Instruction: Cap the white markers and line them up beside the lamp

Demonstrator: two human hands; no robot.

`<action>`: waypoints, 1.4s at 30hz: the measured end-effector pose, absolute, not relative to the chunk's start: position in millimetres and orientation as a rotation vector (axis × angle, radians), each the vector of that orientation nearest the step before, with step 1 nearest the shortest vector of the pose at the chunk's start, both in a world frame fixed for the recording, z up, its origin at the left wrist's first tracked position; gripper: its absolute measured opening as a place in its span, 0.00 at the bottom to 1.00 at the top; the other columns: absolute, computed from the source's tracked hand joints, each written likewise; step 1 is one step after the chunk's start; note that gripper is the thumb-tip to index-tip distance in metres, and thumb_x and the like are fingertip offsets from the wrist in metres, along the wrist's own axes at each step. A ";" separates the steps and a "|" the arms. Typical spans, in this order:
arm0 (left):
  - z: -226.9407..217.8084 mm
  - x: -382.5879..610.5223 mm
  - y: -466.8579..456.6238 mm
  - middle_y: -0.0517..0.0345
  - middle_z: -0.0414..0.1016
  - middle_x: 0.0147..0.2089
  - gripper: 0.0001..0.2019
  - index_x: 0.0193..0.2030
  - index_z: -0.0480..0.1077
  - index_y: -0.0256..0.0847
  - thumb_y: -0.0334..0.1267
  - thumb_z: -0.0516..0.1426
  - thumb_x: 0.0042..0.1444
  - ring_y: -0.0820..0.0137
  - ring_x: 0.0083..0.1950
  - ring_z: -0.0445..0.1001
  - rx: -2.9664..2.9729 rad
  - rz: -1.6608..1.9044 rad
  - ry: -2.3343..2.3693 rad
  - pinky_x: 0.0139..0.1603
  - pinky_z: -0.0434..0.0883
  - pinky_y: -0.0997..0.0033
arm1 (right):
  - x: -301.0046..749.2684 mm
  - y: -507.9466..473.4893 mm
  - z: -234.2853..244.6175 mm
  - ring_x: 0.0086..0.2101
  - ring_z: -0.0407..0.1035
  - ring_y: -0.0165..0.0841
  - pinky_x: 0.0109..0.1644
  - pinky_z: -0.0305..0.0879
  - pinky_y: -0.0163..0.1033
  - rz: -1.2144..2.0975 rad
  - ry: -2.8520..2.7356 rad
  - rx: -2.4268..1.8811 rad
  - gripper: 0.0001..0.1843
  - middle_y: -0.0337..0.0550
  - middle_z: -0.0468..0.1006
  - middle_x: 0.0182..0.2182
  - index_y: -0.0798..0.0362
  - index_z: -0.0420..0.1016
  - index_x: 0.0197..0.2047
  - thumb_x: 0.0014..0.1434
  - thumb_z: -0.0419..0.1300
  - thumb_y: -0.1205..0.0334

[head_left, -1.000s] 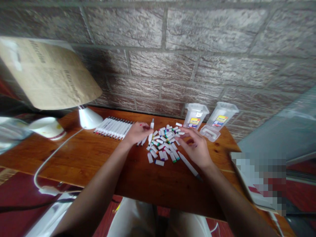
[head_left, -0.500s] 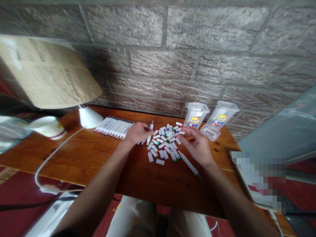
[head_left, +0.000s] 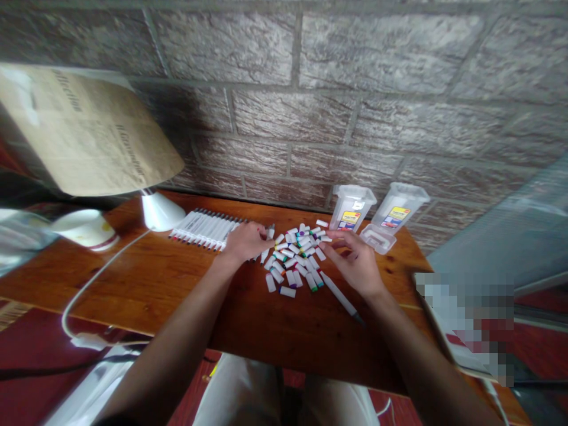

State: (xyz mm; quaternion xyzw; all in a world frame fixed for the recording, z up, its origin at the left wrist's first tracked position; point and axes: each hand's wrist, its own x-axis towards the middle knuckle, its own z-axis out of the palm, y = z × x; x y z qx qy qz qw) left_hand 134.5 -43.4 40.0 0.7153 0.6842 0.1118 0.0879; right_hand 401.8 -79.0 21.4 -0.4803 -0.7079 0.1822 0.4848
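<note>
A heap of white marker caps with coloured ends [head_left: 296, 254] lies on the wooden table. At its left edge, my left hand [head_left: 248, 241] is closed around a white marker [head_left: 265, 254], whose grey end shows above the thumb. Beside that hand, a row of white markers [head_left: 202, 228] lies side by side. My right hand [head_left: 355, 260] is at the heap's right edge, thumb and forefinger pinching what looks like a small white marker cap [head_left: 325, 239]. One loose marker [head_left: 339, 294] lies slanted below this hand.
Two clear plastic containers [head_left: 352, 207] with yellow labels stand at the back right, by a clear lid [head_left: 377, 238]. To the left are a lamp [head_left: 162, 211], its white cord, and a paper cup [head_left: 86, 228]. A brick wall [head_left: 293, 130] rises behind the table [head_left: 284, 331].
The marker by my left hand has shifted slightly down and left, and the hand has tilted a little. My right hand stays almost in place; the caps look the same.
</note>
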 end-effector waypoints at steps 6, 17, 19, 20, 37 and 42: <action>38.3 135.5 -43.9 0.58 0.83 0.40 0.11 0.34 0.79 0.49 0.47 0.58 0.49 0.61 0.44 0.79 2.128 0.313 2.056 0.41 0.71 0.69 | 402.0 -79.3 21.3 0.33 0.77 0.34 0.30 0.71 0.37 0.453 -1.722 -1.179 0.17 0.47 0.81 0.42 0.51 0.77 0.46 0.58 0.65 0.49; 35.8 134.8 -43.3 0.58 0.83 0.40 0.09 0.34 0.79 0.48 0.44 0.58 0.51 0.63 0.43 0.79 2.114 0.380 1.988 0.40 0.70 0.71 | 410.3 -78.2 25.5 0.33 0.75 0.34 0.35 0.70 0.39 0.488 -1.787 -1.229 0.15 0.46 0.82 0.39 0.51 0.79 0.41 0.59 0.64 0.49; 35.1 134.7 -43.0 0.58 0.83 0.41 0.09 0.34 0.79 0.48 0.44 0.58 0.51 0.63 0.43 0.79 2.113 0.390 1.992 0.40 0.70 0.71 | 419.0 -78.0 29.5 0.33 0.74 0.34 0.37 0.70 0.40 0.586 -1.917 -1.242 0.14 0.44 0.82 0.36 0.51 0.80 0.37 0.59 0.63 0.49; 34.6 134.6 -42.7 0.58 0.83 0.41 0.09 0.35 0.79 0.48 0.44 0.58 0.52 0.63 0.43 0.79 2.114 0.395 1.991 0.41 0.70 0.71 | 423.8 -78.2 31.5 0.32 0.74 0.34 0.37 0.69 0.39 0.680 -2.002 -1.243 0.14 0.43 0.82 0.34 0.51 0.81 0.36 0.59 0.63 0.49; 31.7 132.7 -40.1 0.56 0.83 0.40 0.10 0.35 0.79 0.45 0.44 0.58 0.52 0.64 0.41 0.79 2.076 0.434 1.966 0.39 0.70 0.72 | 428.6 -90.0 40.4 0.18 0.65 0.27 0.18 0.54 0.29 1.263 -2.119 -1.479 0.08 0.36 0.74 0.17 0.52 0.77 0.24 0.49 0.68 0.58; 30.1 132.0 -39.1 0.56 0.83 0.40 0.10 0.34 0.79 0.45 0.44 0.58 0.53 0.64 0.42 0.79 2.079 0.436 1.955 0.40 0.70 0.72 | 430.5 -89.7 43.6 0.17 0.63 0.26 0.18 0.54 0.29 1.166 -2.201 -1.371 0.07 0.36 0.73 0.17 0.51 0.76 0.23 0.51 0.64 0.62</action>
